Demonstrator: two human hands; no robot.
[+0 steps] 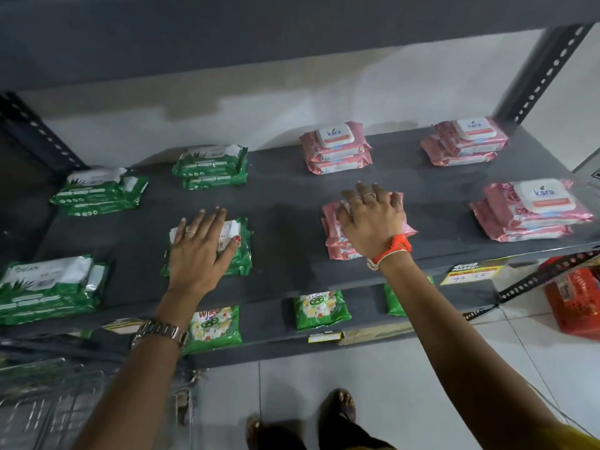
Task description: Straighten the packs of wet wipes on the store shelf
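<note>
On the grey shelf (285,228) lie stacks of wet wipes: green ones on the left, pink ones on the right. My left hand (201,248) rests flat, fingers spread, on the front-middle green stack (243,245). My right hand (373,219) presses down on the front pink stack (334,235), fingers curled over its far edge. Other green stacks sit at the front left (48,287), back left (97,193) and back middle (211,165). Pink stacks sit at the back middle (336,147), back right (466,141) and front right (532,212).
A lower shelf (266,342) holds green detergent packets (217,326) and yellow price tags (470,271). A wire basket (65,407) stands at lower left. A red sack (574,300) lies on the tiled floor at right. Slotted metal uprights (548,69) frame the shelf.
</note>
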